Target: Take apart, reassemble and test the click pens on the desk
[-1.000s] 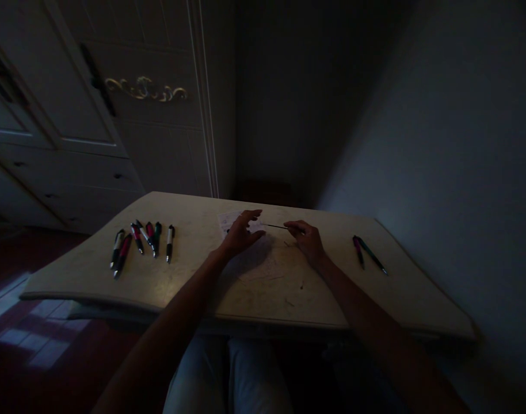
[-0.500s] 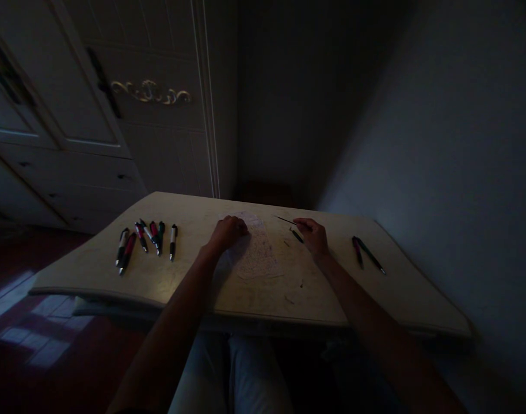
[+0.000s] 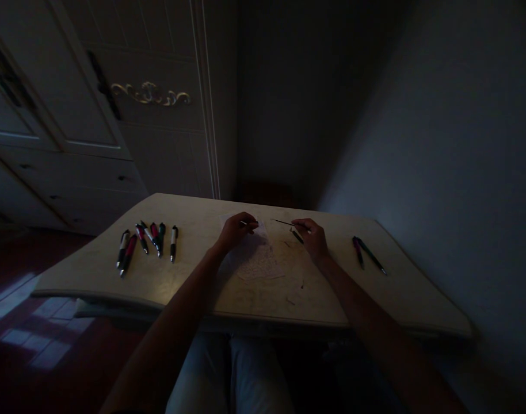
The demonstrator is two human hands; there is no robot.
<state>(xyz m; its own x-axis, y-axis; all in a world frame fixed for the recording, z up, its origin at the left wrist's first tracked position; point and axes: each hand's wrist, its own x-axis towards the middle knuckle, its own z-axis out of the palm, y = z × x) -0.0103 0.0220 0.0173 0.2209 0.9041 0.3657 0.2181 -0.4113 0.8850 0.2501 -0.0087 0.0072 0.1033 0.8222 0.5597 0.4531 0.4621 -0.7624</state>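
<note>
Here, our right hand [image 3: 311, 234] pinches a slim dark pen refill [image 3: 284, 222] between thumb and fingers, its fine end pointing left toward our other hand. Our left hand [image 3: 237, 230], raised over the upper part of the paper sheet [image 3: 259, 261], has its fingertips closed on a small dark-tipped piece [image 3: 256, 223]; the light is too dim for us to say what it is. The refill and that piece are apart. Writing densely covers the sheet, too small and faint for us to read. Just beside our right fingers, a short dark pen barrel [image 3: 296, 236] lies on the pale tabletop [image 3: 422, 293]. Nearer us, to the right of the paper, lie a few tiny slender bits [image 3: 290, 301].

On the left we see seven click pens with white, red or green barrels: most lie close together, while a white-barrelled pen [image 3: 174, 244] lies slightly apart. Well to the right, a purple-and-black pen [image 3: 358, 253] and a green pen [image 3: 372, 256] meet at their upper ends. We cannot make out any lettering on the barrels. Beyond the table, a gilt scroll ornament [image 3: 151, 94] decorates the panelled wardrobe [image 3: 168, 155].
</note>
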